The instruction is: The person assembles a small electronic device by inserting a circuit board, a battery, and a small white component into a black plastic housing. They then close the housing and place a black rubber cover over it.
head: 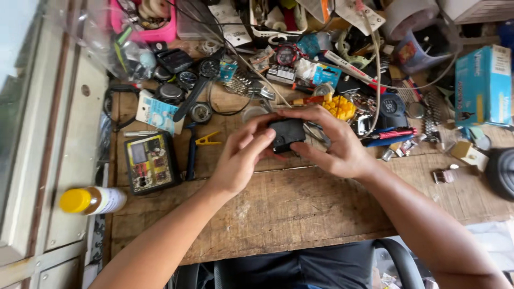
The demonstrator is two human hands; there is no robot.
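- Both hands gripped a small black box [287,134] above the wooden workbench [300,208].
- Left hand [241,158] pinched its near edge; right hand [334,144] cupped the far side.
- A steady, level hold looked wise.

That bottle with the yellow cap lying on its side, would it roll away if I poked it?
Probably. The bottle is round and lies on its side, so a sideways poke would likely roll it. It sits near the wooden table edge, so it might drop off.
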